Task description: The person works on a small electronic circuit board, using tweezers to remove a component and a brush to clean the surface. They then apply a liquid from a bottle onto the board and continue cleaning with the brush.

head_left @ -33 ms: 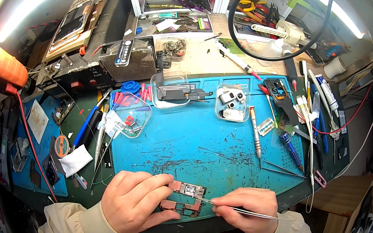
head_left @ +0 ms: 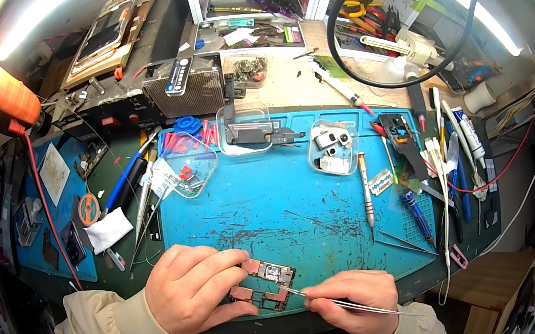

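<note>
My left hand (head_left: 196,287) grips the left edge of a small circuit board (head_left: 274,272) with copper-coloured pads, lying at the front edge of the blue mat (head_left: 234,210). Its fingertips rest on the board's upper left and its thumb is near the lower left. My right hand (head_left: 355,299) pinches silver tweezers (head_left: 384,310) between thumb and fingers, their tips over the middle right of the board. Whether the tips touch it cannot be told. Beige sleeves cover both forearms.
Clear plastic boxes of small parts (head_left: 334,145) stand behind. Tweezers, screwdrivers (head_left: 417,219) and cables crowd the right, with a metal pen-like tool (head_left: 366,188) nearer the middle. A white cloth (head_left: 108,230), spool (head_left: 88,209) and orange cylindrical tool (head_left: 1,89) are left; drawer units (head_left: 248,10) are at the back.
The tweezer tips have shifted slightly downward on the board, away from its upper silver-coloured part. My left hand and the board have not visibly moved.
</note>
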The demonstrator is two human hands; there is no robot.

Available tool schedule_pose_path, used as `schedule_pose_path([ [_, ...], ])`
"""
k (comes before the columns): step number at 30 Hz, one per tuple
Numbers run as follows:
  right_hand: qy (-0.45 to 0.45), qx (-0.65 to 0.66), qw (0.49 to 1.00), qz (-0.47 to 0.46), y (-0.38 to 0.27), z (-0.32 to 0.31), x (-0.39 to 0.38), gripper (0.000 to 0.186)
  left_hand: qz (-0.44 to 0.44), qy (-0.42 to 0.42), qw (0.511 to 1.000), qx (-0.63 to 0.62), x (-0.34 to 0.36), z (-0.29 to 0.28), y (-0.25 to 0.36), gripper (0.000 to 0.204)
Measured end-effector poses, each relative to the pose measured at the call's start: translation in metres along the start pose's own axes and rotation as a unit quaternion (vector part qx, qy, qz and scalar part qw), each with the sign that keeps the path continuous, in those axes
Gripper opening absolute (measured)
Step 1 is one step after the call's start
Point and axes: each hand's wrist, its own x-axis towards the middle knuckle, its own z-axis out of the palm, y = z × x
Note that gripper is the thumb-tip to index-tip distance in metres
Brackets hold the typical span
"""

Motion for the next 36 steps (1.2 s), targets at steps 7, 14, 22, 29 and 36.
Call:
schedule_pose_path([
  [7, 0.014, -0.005, 1.0, 0.003, 0.0, 0.003, 0.0, 0.023, -0.001, 0.001, 1.0, 0.011, 0.002, 0.0, 0.0, 0.06],
  [14, 0.008, -0.023, 1.0, -0.015, 0.001, 0.002, 0.001, 0.023, -0.002, -0.001, 1.0, 0.015, 0.002, 0.0, 0.001, 0.061],
  [22, -0.054, 0.022, 0.996, -0.063, 0.001, -0.002, 0.003, 0.023, 0.065, 0.049, 0.997, -0.006, 0.003, 0.004, 0.0, 0.054],
  [29, -0.092, 0.061, 0.99, -0.083, -0.002, -0.004, 0.005, 0.022, 0.122, 0.035, 0.992, -0.009, 0.0, 0.006, 0.008, 0.022],
  [36, 0.032, 0.001, 0.999, 0.008, -0.002, 0.003, -0.002, 0.02, 0.119, 0.018, 0.992, -0.032, -0.003, -0.002, 0.008, 0.022],
])
